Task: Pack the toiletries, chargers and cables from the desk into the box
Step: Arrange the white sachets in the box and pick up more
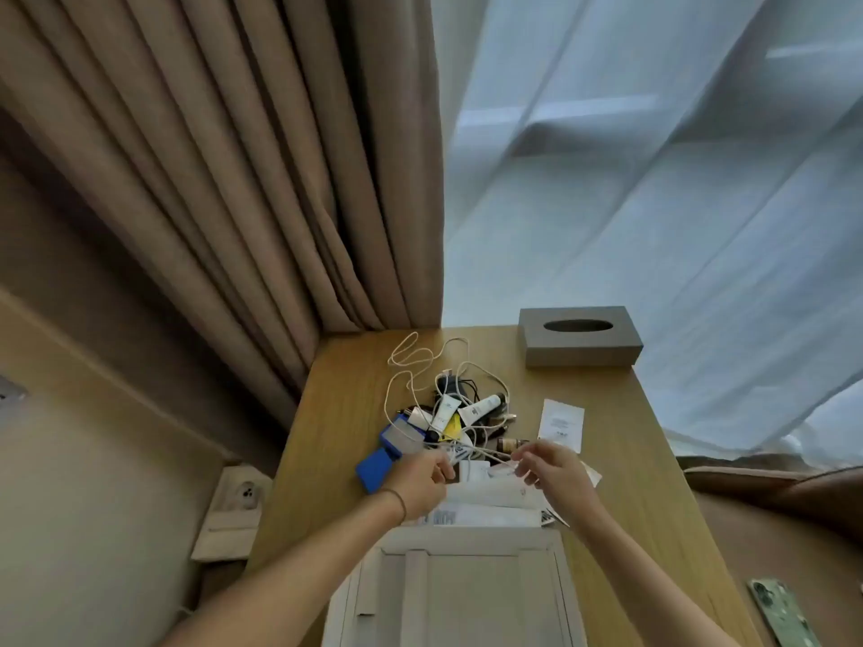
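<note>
- Desk set against curtains behind.
- Tissue box at desk's far right corner.
- Cable loops at far centre, trailing into a heap of tubes mid-desk.
- Power bank left of heap; paper sachet right.
- Open box at near edge, hands above its far end.
- Wall socket left of desk.

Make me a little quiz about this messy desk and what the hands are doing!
1. True or false: the white box near the person already holds the toiletry tubes.
2. What do both hands, left hand and right hand, pinch? A) white cable B) phone C) curtain
3. What grey thing sits at the desk's far right corner?

Key: 1 false, they lie in the pile. 2 A. 3 The tissue box.
</note>
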Demonstrator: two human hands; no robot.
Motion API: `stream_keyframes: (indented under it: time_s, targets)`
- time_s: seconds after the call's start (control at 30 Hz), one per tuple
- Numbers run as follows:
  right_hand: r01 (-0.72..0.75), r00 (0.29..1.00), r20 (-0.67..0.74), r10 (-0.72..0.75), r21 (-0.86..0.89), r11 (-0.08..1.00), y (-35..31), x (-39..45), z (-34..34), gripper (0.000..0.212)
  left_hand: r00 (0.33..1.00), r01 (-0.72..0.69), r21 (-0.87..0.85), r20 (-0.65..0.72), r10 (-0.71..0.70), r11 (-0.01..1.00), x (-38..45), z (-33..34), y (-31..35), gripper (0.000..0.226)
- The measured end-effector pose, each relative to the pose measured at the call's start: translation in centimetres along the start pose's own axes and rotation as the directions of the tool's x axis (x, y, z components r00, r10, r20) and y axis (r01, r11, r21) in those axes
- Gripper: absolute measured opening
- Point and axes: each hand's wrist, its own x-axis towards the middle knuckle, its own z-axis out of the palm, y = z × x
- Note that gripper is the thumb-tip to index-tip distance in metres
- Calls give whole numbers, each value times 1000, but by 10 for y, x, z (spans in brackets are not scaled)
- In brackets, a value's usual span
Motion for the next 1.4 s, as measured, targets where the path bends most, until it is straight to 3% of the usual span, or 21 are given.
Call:
stream_keyframes:
  time_s: [0.1, 0.2, 0.33, 0.43, 0.53, 0.63, 0.77, 0.87, 0.93, 1.03, 1.17, 1.27, 1.4]
  targets:
    - [-23, 1000, -4, 23, -11, 1000, 3, 5, -1, 24, 991, -87, 241, 124, 58, 967, 12, 15, 0, 31]
    - [-39, 999, 0, 39, -10, 999, 8, 3, -1, 24, 979, -150, 329, 181, 93, 932, 22, 26, 8, 57]
    - [-56, 998, -38, 57, 40, 998, 18, 4, -5, 24, 963, -250, 569, 227, 143, 783, 43, 33, 19, 78]
    - [-58, 995, -79, 64, 78, 995, 27, 4, -10, 25, 953, -299, 628, 238, 189, 718, 53, 44, 21, 75]
    - [-65, 993, -89, 74, 99, 993, 31, 4, -16, 24, 954, -298, 627, 219, 204, 720, 60, 53, 19, 57]
    - [-58, 992, -101, 71, 119, 991, 35, 4, -20, 23, 965, -258, 552, 192, 180, 793, 65, 55, 20, 27]
    - [-33, 996, -82, 46, 158, 987, 35, 4, -22, 23, 970, -244, 377, 97, 224, 893, 62, 45, 17, 11]
    - [-35, 996, 84, 20, 176, 984, 33, 8, -19, 22, 968, -217, 157, -94, 233, 964, 54, 26, 14, 13]
    - [-34, 976, 217, 20, 60, 998, 34, 17, -12, 21, 948, -191, -107, -279, 155, 976, 45, 11, 17, 22]
    - [75, 916, 398, 48, -288, 955, 36, 35, 3, 23, 874, -210, -423, -486, -25, 881, 26, -13, 24, 22]
    - [317, 778, 599, 190, -635, 705, 36, 60, 29, 33, 782, -285, -610, -594, -188, 739, -1, -38, 33, 18]
    - [447, 722, 639, 265, -724, 526, 31, 72, 48, 38, 730, -305, -679, -617, -295, 668, -19, -46, 33, 3]
    - [580, 678, 675, 290, -735, 353, 25, 77, 68, 50, 713, -270, -763, -568, -411, 587, -38, -47, 25, 6]
